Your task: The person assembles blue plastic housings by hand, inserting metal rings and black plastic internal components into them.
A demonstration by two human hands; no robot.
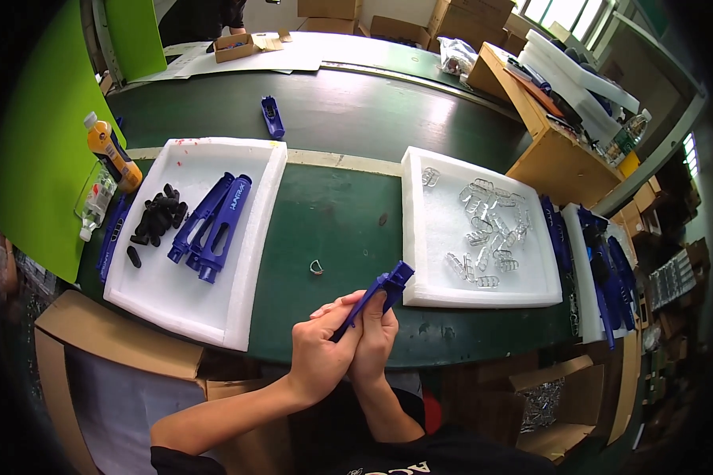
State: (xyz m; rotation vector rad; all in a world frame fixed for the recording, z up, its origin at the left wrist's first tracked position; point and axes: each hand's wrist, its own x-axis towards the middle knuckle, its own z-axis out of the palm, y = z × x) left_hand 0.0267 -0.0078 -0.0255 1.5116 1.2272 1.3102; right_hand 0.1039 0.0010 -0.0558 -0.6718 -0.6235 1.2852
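Both of my hands are closed around one blue plastic housing (394, 279), held tilted above the near edge of the green table. My left hand (322, 342) grips its lower end, and my right hand (375, 339) wraps it from the right with the thumb pressed on its face. The fingers hide much of the part. Just beyond my hands a small curved clear piece (316, 267) lies on the table. To the left, a white foam tray (253, 237) holds several blue housings (228, 222) and a pile of small black parts (160, 214).
A second foam tray (421, 297) on the right holds several clear plastic pieces (491, 226). Another blue housing (272, 119) lies on the dark conveyor (356, 103). An orange drink bottle (112, 150) stands at left. Cardboard boxes (127, 332) sit below the table edge.
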